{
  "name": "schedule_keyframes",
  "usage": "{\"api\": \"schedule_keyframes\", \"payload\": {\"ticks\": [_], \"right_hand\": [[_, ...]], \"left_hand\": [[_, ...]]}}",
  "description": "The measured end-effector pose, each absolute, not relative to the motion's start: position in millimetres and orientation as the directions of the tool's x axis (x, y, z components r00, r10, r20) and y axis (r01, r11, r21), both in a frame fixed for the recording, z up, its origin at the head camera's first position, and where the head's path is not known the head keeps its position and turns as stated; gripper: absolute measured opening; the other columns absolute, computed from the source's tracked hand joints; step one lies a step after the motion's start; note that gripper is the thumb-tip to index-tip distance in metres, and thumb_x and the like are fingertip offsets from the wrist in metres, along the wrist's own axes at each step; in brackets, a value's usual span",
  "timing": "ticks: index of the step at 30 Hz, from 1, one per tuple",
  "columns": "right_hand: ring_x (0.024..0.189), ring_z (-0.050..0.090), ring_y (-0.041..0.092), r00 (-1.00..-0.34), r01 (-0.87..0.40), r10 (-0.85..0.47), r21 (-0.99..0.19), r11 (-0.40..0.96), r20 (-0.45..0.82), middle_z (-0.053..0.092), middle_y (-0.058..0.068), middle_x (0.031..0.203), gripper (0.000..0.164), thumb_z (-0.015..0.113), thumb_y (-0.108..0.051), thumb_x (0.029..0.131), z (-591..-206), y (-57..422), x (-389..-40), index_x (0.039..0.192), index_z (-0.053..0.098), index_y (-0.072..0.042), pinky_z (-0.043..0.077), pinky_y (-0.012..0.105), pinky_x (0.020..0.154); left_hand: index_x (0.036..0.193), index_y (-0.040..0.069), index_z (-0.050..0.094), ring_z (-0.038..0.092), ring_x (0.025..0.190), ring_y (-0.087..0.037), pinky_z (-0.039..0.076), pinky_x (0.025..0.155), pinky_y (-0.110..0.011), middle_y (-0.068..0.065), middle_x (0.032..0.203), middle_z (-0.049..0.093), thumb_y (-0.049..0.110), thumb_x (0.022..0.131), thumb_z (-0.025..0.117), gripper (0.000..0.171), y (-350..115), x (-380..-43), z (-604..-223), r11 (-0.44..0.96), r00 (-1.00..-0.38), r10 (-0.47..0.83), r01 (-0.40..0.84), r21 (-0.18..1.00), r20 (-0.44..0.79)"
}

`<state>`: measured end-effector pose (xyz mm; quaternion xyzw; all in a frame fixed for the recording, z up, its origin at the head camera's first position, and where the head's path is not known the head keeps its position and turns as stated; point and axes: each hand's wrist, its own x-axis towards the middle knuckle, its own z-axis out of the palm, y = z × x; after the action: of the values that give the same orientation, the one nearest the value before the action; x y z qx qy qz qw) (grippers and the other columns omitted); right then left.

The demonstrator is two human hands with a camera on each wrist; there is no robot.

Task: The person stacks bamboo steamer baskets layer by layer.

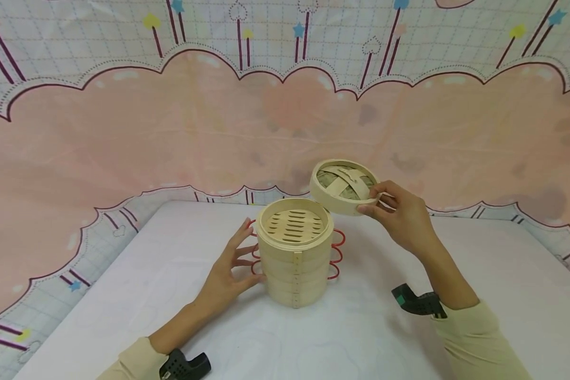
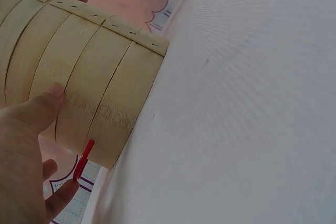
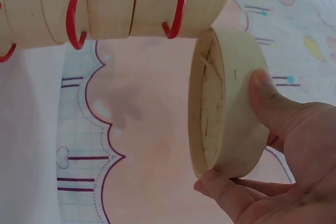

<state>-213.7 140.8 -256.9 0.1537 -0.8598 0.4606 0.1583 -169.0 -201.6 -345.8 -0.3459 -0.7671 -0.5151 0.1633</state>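
Observation:
A tall stacked bamboo steamer [image 1: 294, 269] stands upright, its slatted top tier [image 1: 292, 227] uncovered. Red loop handles [image 1: 338, 237] stick out from both sides. My left hand [image 1: 230, 269] rests against the steamer's left side, thumb on the wall [image 2: 113, 85] and the other fingers spread by the red loops [image 2: 84, 161]. Above the steamer's right rim, my right hand [image 1: 401, 216] pinches the woven bamboo lid [image 1: 334, 206] by its edge. The lid tilts, and in the right wrist view its hollow underside [image 3: 210, 114] shows close beside the steamer's top.
White cloth covers the table [image 1: 195, 343]. Behind it hangs a pink patterned curtain [image 1: 195, 137] with scalloped lines and stars. Each forearm bears a black wrist device, one on the left [image 1: 185, 365] and one on the right [image 1: 418, 302].

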Motion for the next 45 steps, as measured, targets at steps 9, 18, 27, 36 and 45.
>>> {"api": "schedule_keyframes", "payload": {"ticks": [9, 18, 27, 36, 45], "right_hand": [[0.116, 0.054, 0.035, -0.902, -0.411, -0.116, -0.743, 0.528, 0.417, 0.054, 0.018, 0.126, 0.031, 0.076, -0.02, 0.082, -252.2, 134.2, -209.2, 0.098, 0.055, -0.003, 0.052, 0.035, 0.081], [0.116, 0.056, 0.028, -0.894, -0.438, -0.159, -0.741, 0.508, 0.419, 0.06, 0.014, 0.118, 0.029, 0.074, -0.021, 0.084, -255.9, 123.1, -206.3, 0.099, 0.056, -0.004, 0.051, 0.028, 0.083], [0.116, 0.057, 0.025, -0.897, -0.44, -0.19, -0.753, 0.49, 0.4, 0.062, 0.013, 0.116, 0.03, 0.072, -0.023, 0.086, -258.2, 117.0, -206.2, 0.102, 0.054, -0.005, 0.051, 0.028, 0.085], [0.117, 0.055, 0.026, -0.889, -0.457, -0.245, -0.773, 0.44, 0.386, 0.06, 0.012, 0.118, 0.031, 0.071, -0.024, 0.087, -259.0, 110.9, -203.1, 0.104, 0.053, -0.006, 0.051, 0.031, 0.087], [0.119, 0.054, 0.027, -0.878, -0.47, -0.3, -0.791, 0.392, 0.373, 0.057, 0.01, 0.116, 0.03, 0.071, -0.021, 0.087, -258.8, 106.9, -201.9, 0.105, 0.053, -0.005, 0.049, 0.033, 0.091]], "left_hand": [[0.145, -0.005, 0.024, 0.055, 0.114, -0.037, 0.053, 0.078, -0.05, -0.014, 0.157, 0.016, -0.011, 0.069, 0.079, 0.094, -202.6, -170.0, -346.6, 0.23, -0.705, 0.359, 0.702, 0.674, 0.612], [0.146, -0.003, 0.024, 0.054, 0.114, -0.037, 0.053, 0.079, -0.051, -0.013, 0.157, 0.015, -0.011, 0.07, 0.079, 0.094, -203.2, -170.0, -345.5, 0.228, -0.71, 0.366, 0.695, 0.682, 0.601], [0.147, -0.002, 0.022, 0.054, 0.114, -0.037, 0.053, 0.079, -0.051, -0.014, 0.157, 0.014, -0.012, 0.07, 0.079, 0.096, -203.8, -170.5, -345.3, 0.237, -0.706, 0.373, 0.7, 0.673, 0.603], [0.146, -0.005, 0.022, 0.054, 0.114, -0.038, 0.053, 0.08, -0.051, -0.013, 0.158, 0.014, -0.011, 0.07, 0.079, 0.095, -203.5, -171.2, -345.9, 0.228, -0.706, 0.377, 0.698, 0.679, 0.599], [0.145, -0.007, 0.022, 0.054, 0.114, -0.038, 0.053, 0.08, -0.051, -0.014, 0.157, 0.014, -0.011, 0.071, 0.078, 0.094, -202.3, -170.4, -346.0, 0.232, -0.713, 0.376, 0.691, 0.685, 0.592]]}}
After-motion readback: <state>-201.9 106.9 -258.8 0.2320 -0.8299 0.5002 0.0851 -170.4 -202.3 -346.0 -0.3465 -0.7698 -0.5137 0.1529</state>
